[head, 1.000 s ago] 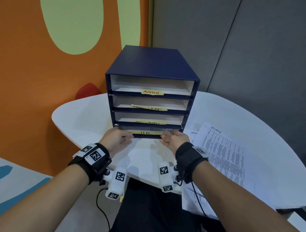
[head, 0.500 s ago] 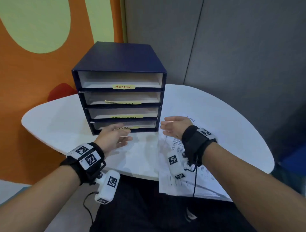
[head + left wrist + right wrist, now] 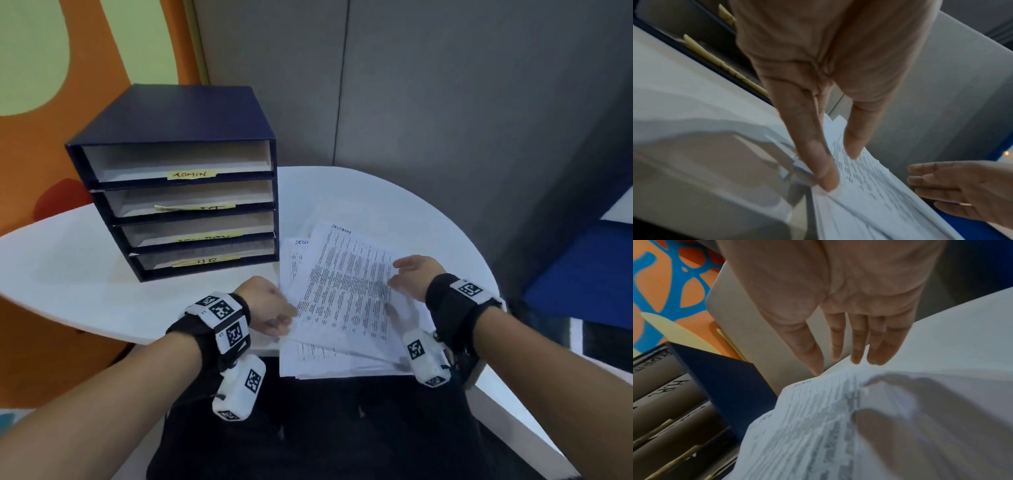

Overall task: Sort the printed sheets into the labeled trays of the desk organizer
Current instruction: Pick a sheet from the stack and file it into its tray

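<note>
A dark blue desk organizer (image 3: 178, 116) stands on the white table (image 3: 85, 274), with four trays labelled ADMIN (image 3: 191, 174), ICT, SECURITY and HR (image 3: 205, 262) from top to bottom. To its right lies a loose stack of printed sheets (image 3: 346, 294); the top sheet has SECURITY handwritten at its head. My left hand (image 3: 284, 322) touches the stack's left edge with straight fingers (image 3: 826, 181). My right hand (image 3: 400, 277) hovers open over the stack's right side, fingers straight (image 3: 859, 345). The organizer's side (image 3: 725, 378) shows in the right wrist view.
The stack overhangs the table's near edge above my lap. A grey partition stands behind the table and an orange wall to the left. A red chair back (image 3: 58, 198) shows past the table's left edge, blue furniture (image 3: 582, 267) at the right.
Both hands have left the front of the HR tray and moved right to the stack of sheets. My view has turned right, so the organizer now sits at the left.
</note>
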`<state>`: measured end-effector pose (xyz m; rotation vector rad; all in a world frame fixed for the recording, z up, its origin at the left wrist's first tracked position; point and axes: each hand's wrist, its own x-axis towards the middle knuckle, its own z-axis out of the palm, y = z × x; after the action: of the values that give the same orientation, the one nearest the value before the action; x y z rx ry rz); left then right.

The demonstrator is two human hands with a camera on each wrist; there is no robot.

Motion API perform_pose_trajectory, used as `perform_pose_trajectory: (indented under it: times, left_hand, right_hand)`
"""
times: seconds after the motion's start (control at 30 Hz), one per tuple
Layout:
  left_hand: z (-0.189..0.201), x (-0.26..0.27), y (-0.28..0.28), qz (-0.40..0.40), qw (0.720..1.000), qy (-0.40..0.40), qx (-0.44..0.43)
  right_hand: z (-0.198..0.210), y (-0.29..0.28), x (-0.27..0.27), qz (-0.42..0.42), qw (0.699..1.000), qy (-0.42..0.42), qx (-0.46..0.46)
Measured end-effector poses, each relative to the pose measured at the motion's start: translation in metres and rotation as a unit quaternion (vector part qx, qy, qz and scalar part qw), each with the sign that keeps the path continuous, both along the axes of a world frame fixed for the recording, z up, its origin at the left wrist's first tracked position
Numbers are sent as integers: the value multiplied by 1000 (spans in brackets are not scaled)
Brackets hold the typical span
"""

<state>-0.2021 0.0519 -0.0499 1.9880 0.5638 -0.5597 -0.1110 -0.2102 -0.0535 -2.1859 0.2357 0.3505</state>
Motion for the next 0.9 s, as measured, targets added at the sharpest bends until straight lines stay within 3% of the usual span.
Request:
perform_pose_trajectory:
  times: [0.07,0.13,0.2,0.27,0.43,0.63,0.77,0.83,0.9]
  left_hand:
    - [-6,-1,-5,-26,999,4,44]
    - [-10,-2,-10,-75,984,-15,159]
    - [-11,-4,-14,-142,942,-42,300]
    - [-11,-5,-20,-181,914,-59,357]
    - [-5,-5,-36,-251,904,-40,344]
    - [-2,-7,-47,-366,883,25,292]
    - [1,2,-47,-342,877,-70,331]
    - [0,7,-45,-338,857,-104,376]
    - [-3,7,-46,-415,812,-47,408]
  right_hand:
    - [-9,-12,-7,5,1000,7,-24]
    - [-21,-19,-15,18,999,18,-37]
    - [-30,-19,-19,65,994,24,-85]
    - [-35,-16,-20,126,980,29,-149]
    - [-43,-3,-17,200,940,30,-276]
    - [-46,4,-20,233,912,-13,-338]
    - [-41,9,-24,290,902,-8,-321]
    - [-39,10,-24,293,899,-9,-325]
    - [-37,10,-24,293,899,-10,-326]
